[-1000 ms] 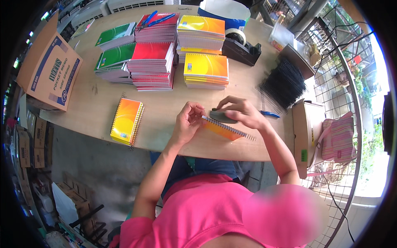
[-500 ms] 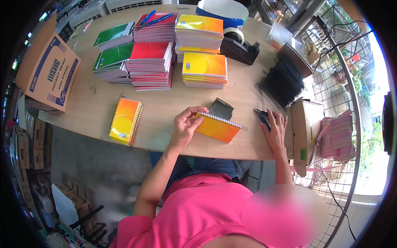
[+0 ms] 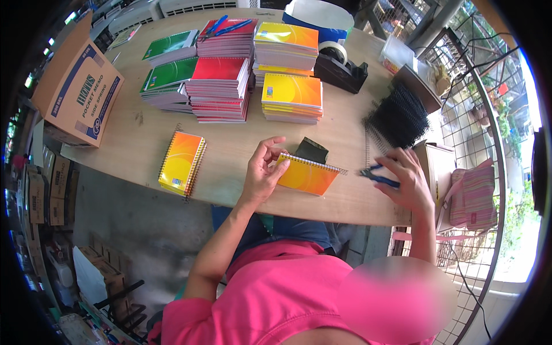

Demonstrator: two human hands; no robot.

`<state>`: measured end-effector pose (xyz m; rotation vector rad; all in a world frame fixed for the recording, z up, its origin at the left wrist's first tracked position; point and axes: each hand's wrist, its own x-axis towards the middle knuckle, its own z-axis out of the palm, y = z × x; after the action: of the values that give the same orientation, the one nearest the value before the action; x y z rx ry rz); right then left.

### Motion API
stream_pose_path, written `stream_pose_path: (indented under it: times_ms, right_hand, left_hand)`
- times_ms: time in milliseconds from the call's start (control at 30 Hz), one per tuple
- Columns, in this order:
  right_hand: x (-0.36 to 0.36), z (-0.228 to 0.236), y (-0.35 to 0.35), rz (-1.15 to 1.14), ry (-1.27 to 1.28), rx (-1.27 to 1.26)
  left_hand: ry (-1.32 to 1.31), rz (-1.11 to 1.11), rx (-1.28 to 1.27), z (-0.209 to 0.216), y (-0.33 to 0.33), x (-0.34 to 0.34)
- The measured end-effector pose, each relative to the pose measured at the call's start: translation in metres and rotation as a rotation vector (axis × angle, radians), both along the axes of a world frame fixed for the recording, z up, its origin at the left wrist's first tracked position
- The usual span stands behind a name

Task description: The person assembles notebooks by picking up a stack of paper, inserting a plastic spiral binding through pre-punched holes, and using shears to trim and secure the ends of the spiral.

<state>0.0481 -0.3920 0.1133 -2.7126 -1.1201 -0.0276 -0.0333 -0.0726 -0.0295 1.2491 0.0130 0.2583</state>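
Observation:
An orange-yellow spiral notebook (image 3: 310,177) stands tilted on its edge at the front of the table, its coil along the top. My left hand (image 3: 262,177) pinches its left end between thumb and fingers. A loose tail of coil sticks out at the notebook's right end. My right hand (image 3: 411,179) holds blue-handled pliers (image 3: 380,179), jaws pointing left toward that coil tail but apart from it. Behind the notebook sits a small dark block (image 3: 312,150). To the left lies a small stack of yellow spiral notebooks (image 3: 181,163) with coil ends sticking out.
Green (image 3: 171,75), red (image 3: 219,69) and yellow notebook stacks (image 3: 292,95) fill the table's back. A black tape dispenser (image 3: 345,70) stands beside them. Black coils (image 3: 398,119) lie at right, near an open carton (image 3: 434,164). A large cardboard box (image 3: 86,95) is at left.
My right hand has lifted the pliers off the table and turned their jaws leftward. My left hand still pinches the notebook, its index finger now raised. The whole view has shifted slightly.

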Motion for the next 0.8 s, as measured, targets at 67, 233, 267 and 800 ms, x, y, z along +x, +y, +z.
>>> stream_pose_path:
  times_ms: [67,233,267,800]
  right_hand:
    - [-0.007,0.008,0.042,0.129,-0.289,0.068]
    - [0.013,0.004,0.106,0.497,-0.595,0.106]
    - [0.016,0.005,0.112,0.543,-0.607,0.103]
    - [0.006,0.011,0.091,0.078,-0.03,0.452]
  left_hand:
    - [0.014,-0.021,0.0,0.007,-0.002,-0.002]
    - [0.057,-0.089,-0.012,0.024,-0.005,-0.003]
    - [0.056,-0.094,-0.009,0.025,-0.005,-0.004]
    - [-0.002,0.653,0.213,0.041,0.07,-0.058]
